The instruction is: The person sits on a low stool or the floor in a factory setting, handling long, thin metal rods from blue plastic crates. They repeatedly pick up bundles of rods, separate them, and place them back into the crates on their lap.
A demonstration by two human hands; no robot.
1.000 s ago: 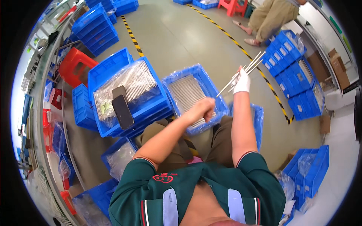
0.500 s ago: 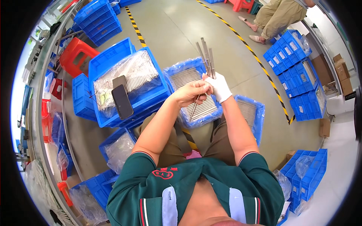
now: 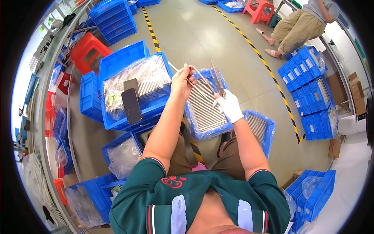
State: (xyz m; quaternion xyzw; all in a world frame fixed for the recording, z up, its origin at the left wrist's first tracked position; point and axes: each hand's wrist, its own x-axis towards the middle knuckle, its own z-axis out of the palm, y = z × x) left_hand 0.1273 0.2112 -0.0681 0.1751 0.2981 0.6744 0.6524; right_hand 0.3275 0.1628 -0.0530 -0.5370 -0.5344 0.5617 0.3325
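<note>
Slim silver metal rods (image 3: 200,93) are in the bare left hand (image 3: 183,80), above the gap between two blue containers; I can make out at least two, pointing different ways. The fingers are curled and pinched around them, and one rod slants down toward the other hand; whether its end touches that hand, I cannot tell. In the right hand (image 3: 229,106), which wears a white glove, I have an upright, slightly fanned bundle of similar metal rods (image 3: 217,80), the fingers wrapped about its lower end. The two hands are apart but near each other.

Beneath them I see a blue plastic tray lined with clear film (image 3: 210,135), filled with parallel silver rods (image 3: 204,111). To its left is a larger blue plastic crate (image 3: 111,124), where more rods lie under crinkled clear plastic (image 3: 150,78) and a black rectangular phone (image 3: 132,106) rests near the front edge. Right of the middle tray I find another film-lined blue tray (image 3: 269,132), also holding rods.

Farther out, I see a red plastic stool (image 3: 89,52), stacked blue crates (image 3: 309,93) and, at upper right, a seated co-worker in beige trousers (image 3: 298,31).
</note>
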